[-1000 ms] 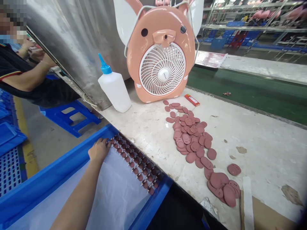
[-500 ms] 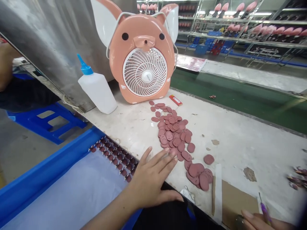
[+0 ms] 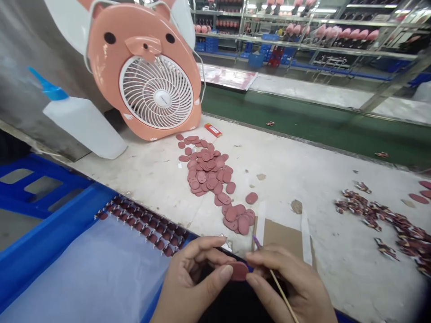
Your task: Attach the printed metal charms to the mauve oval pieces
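Grip: my left hand (image 3: 190,278) pinches a thin dusky-pink oval piece (image 3: 239,271) between thumb and fingers, over my lap. My right hand (image 3: 286,287) closes on a slim stick (image 3: 281,289) just beside it. The piece looks light and flexible, best held by its rim; its ends are partly hidden from me. Beyond lies a heap of matching pieces (image 3: 207,172).
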The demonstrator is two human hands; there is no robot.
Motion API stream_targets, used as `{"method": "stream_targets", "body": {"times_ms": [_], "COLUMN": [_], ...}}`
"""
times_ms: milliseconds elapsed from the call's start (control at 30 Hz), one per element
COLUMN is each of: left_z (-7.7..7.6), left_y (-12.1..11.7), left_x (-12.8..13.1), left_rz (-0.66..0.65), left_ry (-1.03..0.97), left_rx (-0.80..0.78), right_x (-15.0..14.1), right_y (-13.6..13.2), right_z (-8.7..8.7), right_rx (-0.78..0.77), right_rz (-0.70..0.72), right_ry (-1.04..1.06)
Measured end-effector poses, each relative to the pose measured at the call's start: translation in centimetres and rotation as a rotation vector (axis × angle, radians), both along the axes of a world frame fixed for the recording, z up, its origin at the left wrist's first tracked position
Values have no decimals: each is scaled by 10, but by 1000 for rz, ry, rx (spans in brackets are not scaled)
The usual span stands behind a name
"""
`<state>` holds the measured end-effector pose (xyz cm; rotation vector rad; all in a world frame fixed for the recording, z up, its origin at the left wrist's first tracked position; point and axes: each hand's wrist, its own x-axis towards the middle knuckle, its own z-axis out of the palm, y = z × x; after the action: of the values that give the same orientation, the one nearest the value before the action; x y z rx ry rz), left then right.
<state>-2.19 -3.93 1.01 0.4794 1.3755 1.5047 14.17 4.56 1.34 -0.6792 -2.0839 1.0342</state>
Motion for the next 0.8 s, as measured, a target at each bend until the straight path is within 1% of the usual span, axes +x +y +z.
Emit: {"method": "stream_targets", "body": {"times_ms": [67, 100, 133, 167, 200, 267, 300, 333, 400, 500, 533, 567, 633, 667, 733, 800], "left_z": [7, 7, 6, 3, -1, -12, -17, -21, -28, -33, -35, -37, -41, -43, -46, -44], "left_y": [2, 4, 5, 6, 8, 10, 11, 12, 13, 13, 13, 12, 11, 11, 9, 9], "left_x": [7, 8, 7, 6, 4, 2, 1, 2, 7, 20, 24, 29, 34, 35, 35, 34], "left_rz": [-9, -31, -82, -170, -288, -548, -654, -730, -798, -827, -830, -836, -818, -776, -655, -542], "left_ry": [-118, -160, -202, -248, -301, -399, -448, -504, -613, -736, -760, -782, -832, -863, -920, -933], "left_rx": [6, 23, 35, 33, 16, -63, -106, -141, -188, -223, -226, -225, -226, -208, -134, -69], "right_x": [1, 3, 7, 11, 15, 23, 26, 28, 31, 37, 41, 46, 58, 65, 75, 80], "right_y": [-3, -4, -4, -3, -1, 5, 8, 10, 11, 7, 6, 4, 2, 2, 1, 1], "right_z": [-1, -2, -2, -1, 1, 9, 14, 18, 22, 15, 11, 6, -1, -4, -7, -9], "right_rx": [-220, -317, -377, -386, -348, -213, -167, -148, -162, -195, -200, -198, -168, -126, -21, 97], "right_rz": [-21, -46, -58, -45, -10, 102, 149, 186, 242, 356, 368, 336, 178, 71, -112, -210], "right_ry": [65, 94, 107, 107, 96, 59, 41, 20, -40, -41, -13, 18, 33, 32, -10, -53]}}
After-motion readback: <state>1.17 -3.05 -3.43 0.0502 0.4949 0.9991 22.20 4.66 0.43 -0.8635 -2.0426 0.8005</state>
